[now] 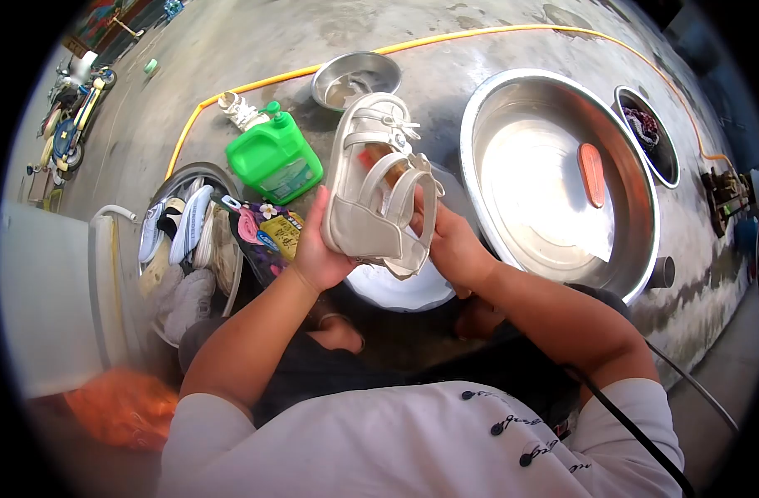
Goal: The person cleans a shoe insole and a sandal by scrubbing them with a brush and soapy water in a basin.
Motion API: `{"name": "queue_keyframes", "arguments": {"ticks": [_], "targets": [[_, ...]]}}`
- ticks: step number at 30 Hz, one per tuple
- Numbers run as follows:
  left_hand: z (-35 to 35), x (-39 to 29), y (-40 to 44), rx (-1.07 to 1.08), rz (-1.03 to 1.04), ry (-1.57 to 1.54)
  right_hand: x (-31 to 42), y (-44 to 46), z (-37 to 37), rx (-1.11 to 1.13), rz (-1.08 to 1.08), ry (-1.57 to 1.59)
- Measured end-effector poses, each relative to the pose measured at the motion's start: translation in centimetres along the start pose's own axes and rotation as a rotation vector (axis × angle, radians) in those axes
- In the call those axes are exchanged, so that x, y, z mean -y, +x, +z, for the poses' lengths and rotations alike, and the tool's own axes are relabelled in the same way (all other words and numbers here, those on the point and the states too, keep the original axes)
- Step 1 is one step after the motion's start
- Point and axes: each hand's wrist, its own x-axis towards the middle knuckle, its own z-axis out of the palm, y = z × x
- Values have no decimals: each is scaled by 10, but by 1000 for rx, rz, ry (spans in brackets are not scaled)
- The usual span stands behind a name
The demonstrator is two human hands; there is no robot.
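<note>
A cream strappy sandal (pixel 365 217) is held up in front of me, heel end toward me and toe pointing away. My left hand (pixel 323 249) is closed round its left side near the heel. My right hand (pixel 454 249) grips the right side by the ankle straps, with some fingers hidden behind them. Something reddish shows inside the sandal between the straps; I cannot make out what it is. Beneath the sandal stands a white basin (pixel 404 292), partly covered by it and by my hands.
A green jug (pixel 273 158), a white shoe (pixel 240 110) and a small metal bowl (pixel 317 87) stand ahead. At left, a tub (pixel 234 286) holds several shoes. Rightward, a large metal basin (pixel 477 178) contains an orange insole (pixel 591 175). A yellow hose (pixel 446 36) crosses the concrete.
</note>
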Motion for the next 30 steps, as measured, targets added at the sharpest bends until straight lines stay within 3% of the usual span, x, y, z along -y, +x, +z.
{"name": "queue_keyframes", "arguments": {"ticks": [1, 2, 4, 5, 6, 7, 8, 9, 10, 11, 12, 14, 15, 16, 17, 18, 21, 22, 25, 27, 28, 30], "targets": [[8, 0, 0, -134, 79, 27, -2, -11, 7, 133, -131, -185], [1, -2, 0, -134, 79, 27, -5, -9, 15, 101, -159, -164], [-25, 0, 1, 126, -50, 27, -17, 6, 15, -12, -85, -185], [-25, 6, 3, 131, -64, 28, -18, 29, -2, -88, 6, -235], [-24, 14, 5, 79, -79, 89, -17, 42, -20, -59, 172, -83], [-24, 21, 7, 27, -93, 148, -20, 44, -18, -83, 191, 80], [-46, 18, 17, 309, -127, 36, -23, 46, -16, -110, 207, 244], [-36, 19, 16, 319, -129, 35, -24, 42, -4, -146, 93, 206], [-20, 20, 9, 90, -61, 139, -56, 41, 11, -229, -351, -313], [-9, 18, 4, -144, 7, 244, -52, 35, 23, -295, -577, -638], [-7, 12, 1, -35, 42, 243, -38, 23, 29, -162, -290, -343], [-10, 14, 0, -96, 23, 258, -34, 28, 21, -27, 3, -40], [-11, 16, 0, -150, 6, 273, -44, 56, -5, 41, 141, 167], [-24, 21, 4, -8, -34, 374, -46, 60, -10, 73, 208, 269], [-22, 23, 4, -1, -37, 371, -47, 64, -15, 100, 279, 368], [-18, 23, 4, -50, -33, 369, -40, 55, -2, 13, 125, 113], [-4, 16, -2, -133, 15, 336, -31, 29, 20, 32, -123, -195], [-6, 12, -3, -148, 36, 290, -18, 22, 27, -1, -11, -63], [-12, 15, -6, -97, 41, 279, -34, 48, 7, -57, -96, -93], [-5, 20, -1, -96, 9, 280, -37, 65, -8, -99, 118, 264], [-17, 12, 1, 20, -5, 287, -40, 62, -3, -101, 95, 352], [-16, 9, 0, -47, 41, 296, -43, 56, 9, -127, -20, 479]]}}
